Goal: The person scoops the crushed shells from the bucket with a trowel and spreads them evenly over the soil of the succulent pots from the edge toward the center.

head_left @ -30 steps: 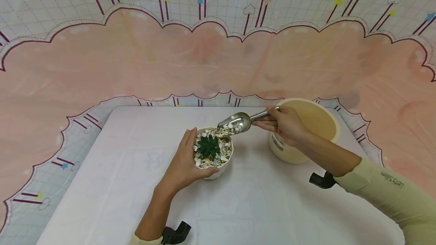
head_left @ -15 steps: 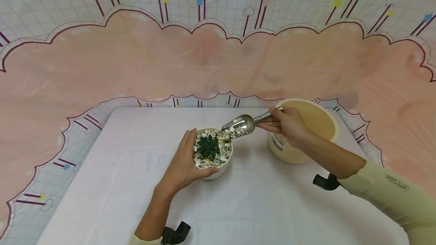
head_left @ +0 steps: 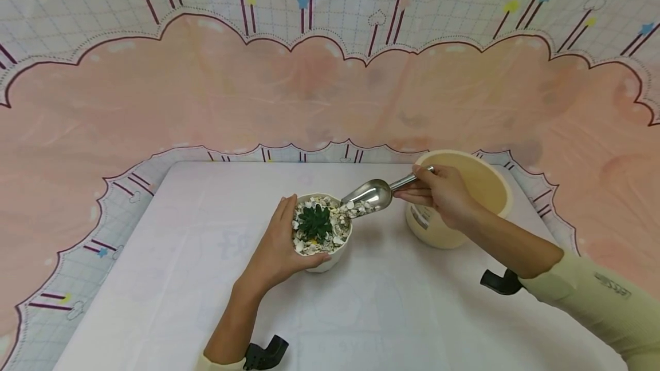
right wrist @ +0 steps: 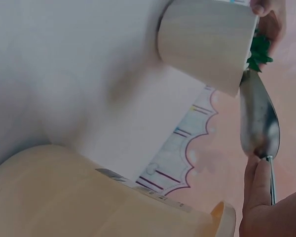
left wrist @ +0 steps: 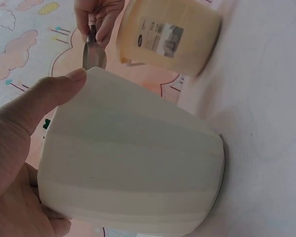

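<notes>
A white flower pot (head_left: 328,262) stands on the table, filled with pale pebbles (head_left: 337,235) around a dark green succulent (head_left: 315,223). My left hand (head_left: 281,245) grips the pot's rim from the left, thumb at the front; in the left wrist view the pot (left wrist: 133,153) fills the middle. With my right hand (head_left: 438,192) I hold a metal scoop (head_left: 374,192) by its handle. Its tip is over the pot's right rim, with pebbles still in its bowl. In the right wrist view the scoop (right wrist: 259,116) meets the pot's rim beside the green leaves.
A cream-coloured bucket (head_left: 433,233) with a label stands right of the pot, partly behind my right hand and forearm. Its inside looks plain from here. The white-covered table (head_left: 206,256) backs onto a patterned cloth (head_left: 289,90). Each wrist carries a black mount (head_left: 502,282).
My right hand has drawn the scoop right and slightly toward me along the pot's rim, its tip shifting from the back to the right side. My left hand keeps its place on the pot.
</notes>
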### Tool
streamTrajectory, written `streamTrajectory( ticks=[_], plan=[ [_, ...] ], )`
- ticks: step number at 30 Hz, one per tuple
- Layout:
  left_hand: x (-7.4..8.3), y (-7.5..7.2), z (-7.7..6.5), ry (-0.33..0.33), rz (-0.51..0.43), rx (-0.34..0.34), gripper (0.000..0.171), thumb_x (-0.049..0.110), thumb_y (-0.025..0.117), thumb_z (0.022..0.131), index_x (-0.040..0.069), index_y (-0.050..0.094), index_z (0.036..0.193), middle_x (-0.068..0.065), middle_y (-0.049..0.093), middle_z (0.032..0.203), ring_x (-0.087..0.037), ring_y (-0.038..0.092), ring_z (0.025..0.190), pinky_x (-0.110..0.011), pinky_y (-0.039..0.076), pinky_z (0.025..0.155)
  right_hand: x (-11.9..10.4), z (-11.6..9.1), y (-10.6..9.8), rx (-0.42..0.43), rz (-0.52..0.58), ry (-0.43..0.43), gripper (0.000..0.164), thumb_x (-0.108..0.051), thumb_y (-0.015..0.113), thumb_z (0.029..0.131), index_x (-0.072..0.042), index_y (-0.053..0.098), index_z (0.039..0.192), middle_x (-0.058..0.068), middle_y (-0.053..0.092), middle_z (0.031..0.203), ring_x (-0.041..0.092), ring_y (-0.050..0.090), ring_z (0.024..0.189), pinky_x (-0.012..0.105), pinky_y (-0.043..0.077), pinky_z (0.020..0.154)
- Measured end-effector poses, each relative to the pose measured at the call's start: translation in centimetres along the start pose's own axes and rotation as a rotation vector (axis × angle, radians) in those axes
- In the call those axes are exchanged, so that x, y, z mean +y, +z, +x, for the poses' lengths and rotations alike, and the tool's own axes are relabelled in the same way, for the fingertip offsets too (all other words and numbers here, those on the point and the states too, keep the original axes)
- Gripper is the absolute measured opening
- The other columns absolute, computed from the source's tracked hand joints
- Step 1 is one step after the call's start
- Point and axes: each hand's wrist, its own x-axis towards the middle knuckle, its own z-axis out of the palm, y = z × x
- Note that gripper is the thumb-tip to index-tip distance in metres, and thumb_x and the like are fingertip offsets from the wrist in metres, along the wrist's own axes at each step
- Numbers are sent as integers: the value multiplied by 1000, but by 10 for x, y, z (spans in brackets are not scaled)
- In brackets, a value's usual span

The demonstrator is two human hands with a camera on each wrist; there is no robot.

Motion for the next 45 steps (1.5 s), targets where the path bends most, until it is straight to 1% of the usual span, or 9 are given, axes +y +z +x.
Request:
streamTrajectory(
  ticks=[7,13,15,20,24,28,35,43,45],
  plan=[
    [0,0,-1,11,-11,5,131,38,98,71,-7,18,164,-25,24,168,-40,27,154,-60,33,118,0,-6,-2,-13,-25,-5,31,-15,43,115,15,48,122,15,77,93,22,79,88,35,59,85],
    [0,0,-1,-6,-7,-5,131,39,97,72,-7,17,165,-26,19,170,-41,19,157,-60,29,120,1,-9,0,-37,-25,-3,32,-15,44,115,16,49,119,16,78,95,22,79,88,33,60,83],
    [0,0,-1,-5,-3,-4,131,39,97,72,-7,17,165,-26,18,170,-41,18,157,-60,29,120,2,-9,2,-43,-25,-10,32,-15,44,115,17,49,118,16,78,95,22,79,88,34,60,84],
    [0,0,0,-3,-7,0,131,38,97,71,-7,17,164,-26,21,169,-40,22,156,-59,31,119,3,-7,5,-49,-9,-15,32,-15,44,115,16,49,119,16,78,96,23,79,89,35,59,85],
    [1,0,0,-19,-11,-5,131,39,97,72,-6,17,165,-26,19,170,-41,19,157,-60,30,119,2,-5,9,-44,1,-11,32,-17,44,115,15,49,119,16,77,97,23,79,90,33,59,85],
    [1,0,0,-26,-15,-7,131,40,98,71,-5,17,165,-27,18,170,-41,19,157,-60,29,119,1,-2,11,-33,-1,-11,33,-17,44,115,15,50,119,16,77,97,23,79,90,33,59,85],
    [1,0,0,-21,-11,-6,131,40,97,71,-6,17,165,-27,18,170,-41,16,158,-60,28,120,0,4,14,-24,36,-44,32,-14,43,115,17,51,118,17,77,94,21,79,88,31,59,84],
    [0,0,0,-10,-13,0,132,38,98,71,-7,17,164,-27,19,170,-41,18,157,-60,29,119,0,8,16,-12,80,-34,31,-13,43,115,17,49,122,17,77,92,21,79,88,30,59,85],
    [0,0,-1,-5,-12,2,132,38,98,71,-7,17,164,-27,19,169,-41,19,157,-60,30,119,0,8,17,-8,84,-34,30,-13,43,115,15,49,122,17,77,92,21,79,88,30,59,85]
  ],
)
